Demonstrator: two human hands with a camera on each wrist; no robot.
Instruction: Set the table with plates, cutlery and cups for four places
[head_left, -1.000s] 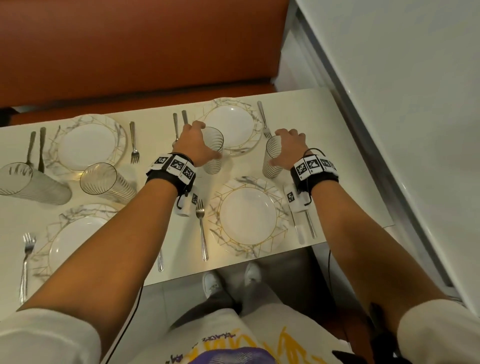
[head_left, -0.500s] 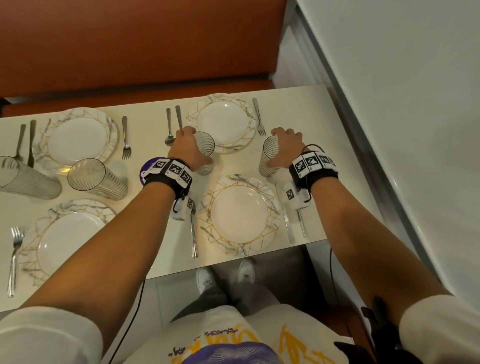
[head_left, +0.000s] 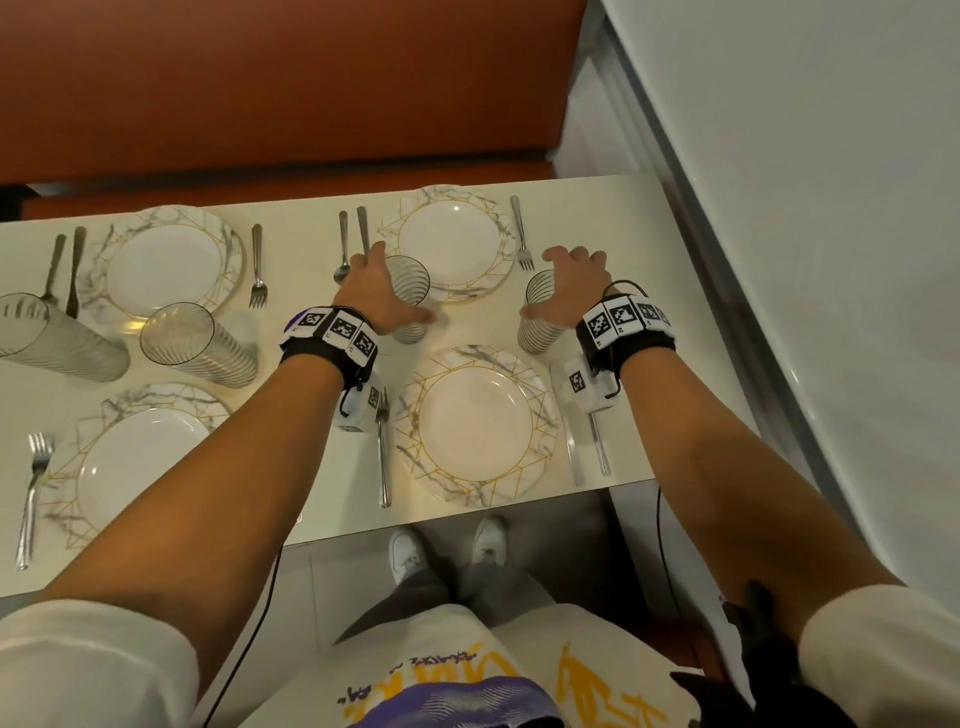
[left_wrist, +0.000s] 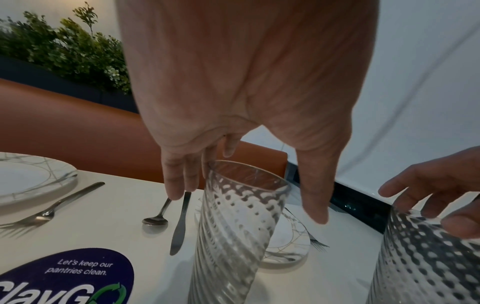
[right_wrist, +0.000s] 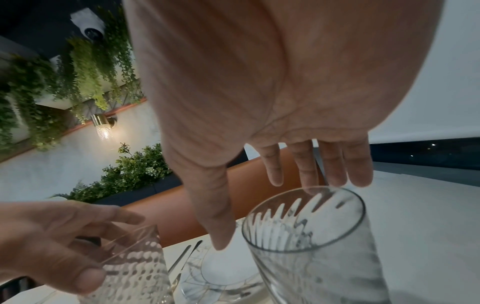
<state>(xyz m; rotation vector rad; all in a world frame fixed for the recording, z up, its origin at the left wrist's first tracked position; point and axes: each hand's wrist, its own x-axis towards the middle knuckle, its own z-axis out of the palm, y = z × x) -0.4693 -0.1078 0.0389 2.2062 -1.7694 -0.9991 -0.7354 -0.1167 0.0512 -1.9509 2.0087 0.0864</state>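
Two ribbed clear glasses stand upright between the two right-hand plates. My left hand (head_left: 400, 283) is open around the left glass (head_left: 410, 291); its straight fingers (left_wrist: 176, 185) hang beside the rim and its thumb on the other side. My right hand (head_left: 550, 283) is open over the right glass (head_left: 537, 317), with its fingertips (right_wrist: 306, 176) just above the rim of that glass (right_wrist: 311, 246). Neither hand grips. The far right plate (head_left: 452, 244) and near right plate (head_left: 475, 423) have cutlery beside them, including a fork (head_left: 383, 452).
Two more glasses (head_left: 197, 343) (head_left: 52, 338) stand at the left between the far left plate (head_left: 166, 260) and near left plate (head_left: 140, 462). An orange bench (head_left: 291, 104) lies behind the table, a white ledge (head_left: 779, 260) to its right. A blue sticker (left_wrist: 64, 277) lies on the tabletop.
Both hands have loosened from the glasses they were gripping; fingers and thumbs have spread apart. The two glasses stay standing where they were.
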